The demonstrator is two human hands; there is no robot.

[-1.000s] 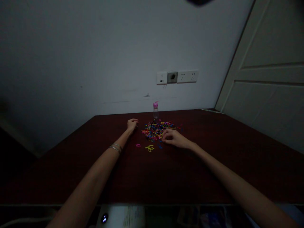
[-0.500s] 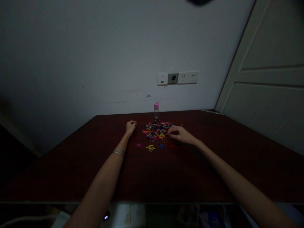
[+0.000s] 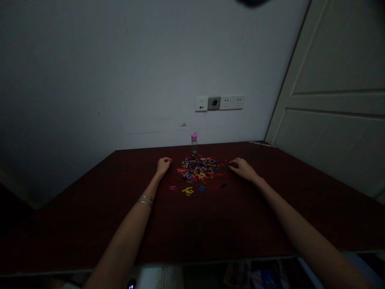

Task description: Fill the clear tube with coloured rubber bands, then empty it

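A heap of small plastic clips [image 3: 198, 167], shaped like tiny safety pins in many colours, lies on the dark red table [image 3: 186, 228]. In front of it is a row of small groups: pink clips [image 3: 173, 188], yellow clips [image 3: 188, 191], blue clips [image 3: 201, 188], red clips [image 3: 214, 188] and dark clips [image 3: 223, 186]. To the left of the heap my left hand [image 3: 164, 165] rests on the table with curled fingers, apart from the clips. My right hand [image 3: 241, 168] is just right of the heap, fingertips drawn together at the tabletop; whatever they pinch is too small and dark to make out.
Behind the heap a clear bottle [image 3: 194, 147] with a pink cap stands upright near the wall. Sockets and switches [image 3: 220, 103] are set in the wall. A white panelled door [image 3: 327, 120] is at the right. Items sit below the table's front edge.
My right hand has moved right, from the heap's edge to beside it. Dark clips now show at the right end of the row. My left hand stays put; the view has shifted slightly.
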